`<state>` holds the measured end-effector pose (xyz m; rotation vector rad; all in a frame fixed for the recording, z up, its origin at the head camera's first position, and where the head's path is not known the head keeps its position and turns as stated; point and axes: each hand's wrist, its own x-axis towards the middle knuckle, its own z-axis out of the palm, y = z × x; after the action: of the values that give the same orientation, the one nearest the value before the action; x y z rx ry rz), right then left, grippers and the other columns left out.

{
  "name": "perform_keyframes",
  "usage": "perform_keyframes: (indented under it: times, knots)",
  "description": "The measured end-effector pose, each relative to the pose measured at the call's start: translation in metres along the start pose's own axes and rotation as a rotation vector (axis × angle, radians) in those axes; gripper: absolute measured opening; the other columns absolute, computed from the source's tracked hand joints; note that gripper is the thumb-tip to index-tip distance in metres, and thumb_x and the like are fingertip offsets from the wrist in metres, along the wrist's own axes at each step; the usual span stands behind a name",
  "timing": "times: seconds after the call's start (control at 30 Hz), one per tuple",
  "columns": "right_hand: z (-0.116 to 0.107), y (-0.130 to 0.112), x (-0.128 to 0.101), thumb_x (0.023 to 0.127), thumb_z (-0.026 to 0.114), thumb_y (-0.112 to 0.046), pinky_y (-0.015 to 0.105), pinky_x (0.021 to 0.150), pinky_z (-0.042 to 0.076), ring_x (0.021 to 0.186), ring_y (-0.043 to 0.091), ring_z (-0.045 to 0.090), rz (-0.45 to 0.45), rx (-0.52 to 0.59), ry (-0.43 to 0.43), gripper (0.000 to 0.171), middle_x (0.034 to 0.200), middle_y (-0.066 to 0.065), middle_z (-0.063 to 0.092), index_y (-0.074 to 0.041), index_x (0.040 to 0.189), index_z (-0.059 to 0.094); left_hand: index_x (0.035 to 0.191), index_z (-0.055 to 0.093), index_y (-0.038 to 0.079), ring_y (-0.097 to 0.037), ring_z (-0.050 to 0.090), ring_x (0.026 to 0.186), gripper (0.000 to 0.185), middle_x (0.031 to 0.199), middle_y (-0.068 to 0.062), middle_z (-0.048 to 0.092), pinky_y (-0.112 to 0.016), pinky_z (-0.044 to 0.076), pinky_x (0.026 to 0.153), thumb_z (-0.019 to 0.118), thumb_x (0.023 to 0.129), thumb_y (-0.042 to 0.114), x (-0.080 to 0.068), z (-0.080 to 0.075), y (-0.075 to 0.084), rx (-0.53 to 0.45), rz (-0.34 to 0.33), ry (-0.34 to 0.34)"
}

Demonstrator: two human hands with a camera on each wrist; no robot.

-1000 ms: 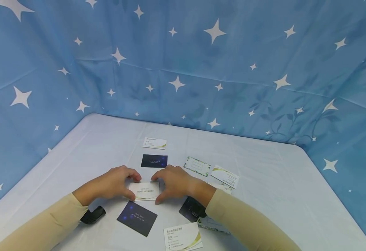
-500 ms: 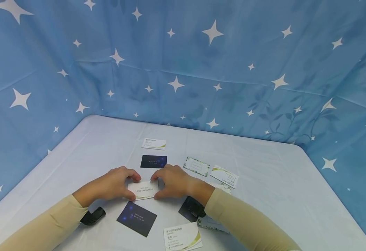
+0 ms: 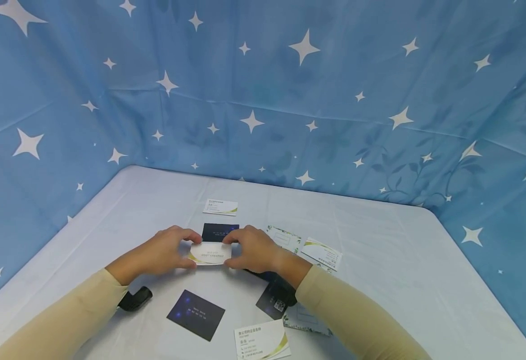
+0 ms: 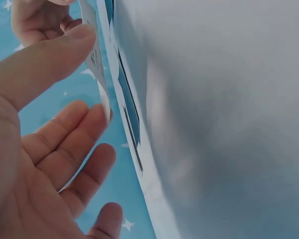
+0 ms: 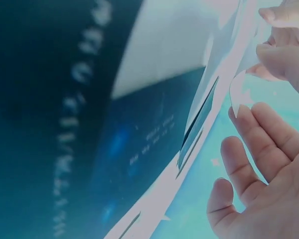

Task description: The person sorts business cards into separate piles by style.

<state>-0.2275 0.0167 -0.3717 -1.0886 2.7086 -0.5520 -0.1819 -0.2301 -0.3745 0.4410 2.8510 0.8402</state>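
A white business card with a gold curve and upside-down lettering is held by its two short ends in the head view. My left hand pinches the left end between thumb and fingers; my right hand pinches the right end likewise. In the left wrist view the card stands clear of the tabletop and bends slightly. The right wrist view shows a curved corner of the card at the fingertips. Just behind it lies a dark blue card, partly covered by the right hand.
On the white table, a white card lies farthest back. Near the front are a dark card and a white card. Right of centre lie a leaf-bordered card, a white-and-gold card and a dark QR-code card.
Both hands have lifted the white business card off the table and moved it away from the body, up to the dark blue card. The other cards stay put.
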Motion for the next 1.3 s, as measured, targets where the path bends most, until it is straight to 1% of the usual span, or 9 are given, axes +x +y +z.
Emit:
perform_keyframes:
  times: [0.17,0.37,0.53,0.63,0.77,0.87,0.93,1.13,1.3]
  knots:
    - [-0.004,0.005,0.007,0.087,0.077,-0.036,0.036,0.093,0.046,0.106,0.017,0.054,0.042,0.032,0.03,0.047,0.121,0.0,0.065,-0.015,0.128,0.068,0.121,0.066,0.01,-0.035,0.052,0.12,0.044,0.126,-0.012,0.06,-0.055,0.041,0.099,0.083,0.083,0.023,0.015,-0.007,-0.006,-0.028,0.016,0.018]
    - [-0.01,0.015,0.02,0.09,0.075,-0.034,0.041,0.096,0.044,0.112,0.022,0.054,0.094,0.038,0.077,0.049,0.129,0.004,0.063,-0.013,0.133,0.064,0.123,0.065,0.009,-0.037,0.049,0.124,0.042,0.13,-0.016,0.059,-0.055,0.04,0.099,0.079,0.086,0.02,0.043,-0.016,-0.01,-0.047,0.003,0.021]
    - [-0.013,0.026,0.036,0.092,0.073,-0.035,0.04,0.091,0.046,0.105,0.021,0.056,0.178,0.071,0.084,0.05,0.127,0.004,0.064,-0.015,0.137,0.062,0.128,0.063,0.008,-0.038,0.047,0.126,0.045,0.134,-0.02,0.056,-0.056,0.038,0.102,0.078,0.088,0.02,0.064,-0.021,-0.011,-0.047,-0.025,0.033]
    - [-0.016,0.031,0.046,0.093,0.073,-0.033,0.039,0.088,0.047,0.1,0.02,0.056,0.201,0.082,0.088,0.05,0.124,0.004,0.065,-0.015,0.137,0.061,0.132,0.062,0.008,-0.038,0.046,0.128,0.046,0.137,-0.019,0.054,-0.058,0.035,0.105,0.076,0.089,0.019,0.077,-0.022,-0.013,-0.063,-0.057,0.038]
    - [-0.018,0.035,0.059,0.094,0.071,-0.031,0.04,0.1,0.043,0.113,0.022,0.056,0.222,0.077,0.085,0.049,0.133,0.004,0.063,-0.014,0.139,0.059,0.133,0.061,0.008,-0.037,0.045,0.13,0.046,0.138,-0.017,0.055,-0.056,0.034,0.107,0.076,0.09,0.018,0.092,-0.022,-0.02,-0.073,-0.087,0.042]
    - [-0.017,0.038,0.067,0.096,0.07,-0.03,0.041,0.107,0.038,0.127,0.022,0.052,0.239,0.066,0.079,0.048,0.14,0.003,0.059,-0.015,0.14,0.058,0.132,0.061,0.007,-0.037,0.046,0.13,0.045,0.136,-0.016,0.057,-0.054,0.035,0.107,0.076,0.09,0.016,0.1,-0.022,-0.024,-0.065,-0.085,0.049]
    - [-0.015,0.04,0.072,0.096,0.069,-0.03,0.041,0.109,0.036,0.13,0.023,0.05,0.251,0.06,0.076,0.048,0.141,0.003,0.058,-0.015,0.14,0.058,0.133,0.061,0.006,-0.037,0.046,0.13,0.045,0.137,-0.018,0.056,-0.054,0.035,0.107,0.075,0.091,0.015,0.103,-0.021,-0.027,-0.057,-0.087,0.05]
    - [-0.012,0.042,0.085,0.098,0.065,-0.031,0.042,0.11,0.034,0.13,0.023,0.05,0.295,0.012,0.053,0.048,0.141,0.005,0.057,-0.015,0.142,0.055,0.136,0.058,0.007,-0.039,0.045,0.133,0.047,0.142,-0.021,0.052,-0.054,0.034,0.108,0.073,0.092,0.015,0.115,-0.021,-0.031,-0.035,-0.127,0.038]
    - [-0.012,0.042,0.093,0.099,0.063,-0.031,0.043,0.11,0.034,0.123,0.023,0.05,0.332,-0.001,0.039,0.048,0.141,0.006,0.056,-0.016,0.144,0.053,0.139,0.056,0.008,-0.039,0.042,0.136,0.049,0.146,-0.022,0.049,-0.055,0.032,0.109,0.071,0.092,0.013,0.123,-0.022,-0.031,-0.019,-0.152,0.032]
